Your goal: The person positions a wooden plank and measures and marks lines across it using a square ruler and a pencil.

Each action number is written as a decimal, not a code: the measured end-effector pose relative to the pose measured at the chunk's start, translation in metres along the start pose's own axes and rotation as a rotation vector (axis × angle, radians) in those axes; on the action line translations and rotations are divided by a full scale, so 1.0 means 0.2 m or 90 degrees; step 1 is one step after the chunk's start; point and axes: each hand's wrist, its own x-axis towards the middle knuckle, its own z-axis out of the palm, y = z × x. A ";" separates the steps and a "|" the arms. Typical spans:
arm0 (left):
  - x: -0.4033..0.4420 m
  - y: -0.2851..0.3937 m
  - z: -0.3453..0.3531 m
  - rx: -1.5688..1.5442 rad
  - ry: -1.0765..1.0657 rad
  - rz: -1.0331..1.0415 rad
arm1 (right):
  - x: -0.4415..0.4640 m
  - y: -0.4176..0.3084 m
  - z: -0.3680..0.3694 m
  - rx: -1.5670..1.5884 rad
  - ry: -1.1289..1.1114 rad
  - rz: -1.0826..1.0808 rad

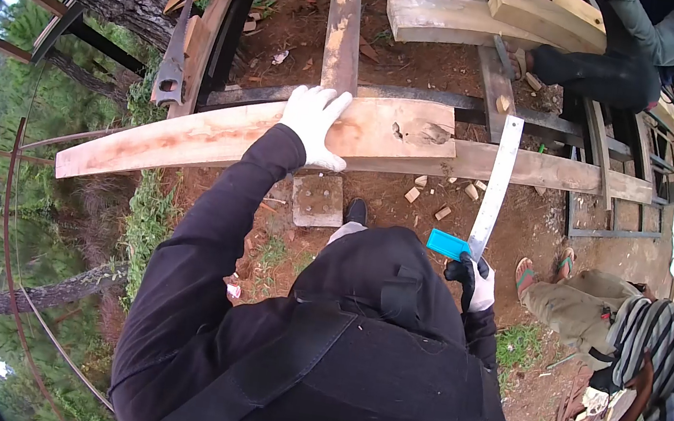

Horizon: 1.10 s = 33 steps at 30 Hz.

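Note:
My left hand (312, 126), in a white glove, lies with spread fingers on the upper face of a long pale wooden plank (203, 131). A dark knot marks the plank near its right end. Off to the right, my right hand (476, 284), in a black and white glove, is closed round a try square (496, 189) at its blue handle. The metal blade points away from me, its far part in front of a second, greyer board (559, 172) that extends right from beside the plank. The palm side of my right hand is hidden.
A handsaw (172, 69) hangs at the frame's left side. Thick timbers (464, 21) lie across the frame at the back, near another person's leg (609, 80). A person in a striped shirt (659, 347) is at right. Wood offcuts (412, 194) and a concrete block (316, 201) lie below.

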 end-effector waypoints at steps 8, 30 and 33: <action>0.01 0.00 0.02 -0.003 -0.003 -0.011 | -0.07 0.14 -0.04 0.043 0.043 0.018; 0.01 -0.07 -0.16 -0.033 -0.101 -0.090 | -0.13 0.29 -0.05 0.130 0.107 -0.033; -0.09 -0.04 -0.11 -0.027 -0.006 -0.086 | -0.16 0.33 -0.05 0.109 0.102 -0.068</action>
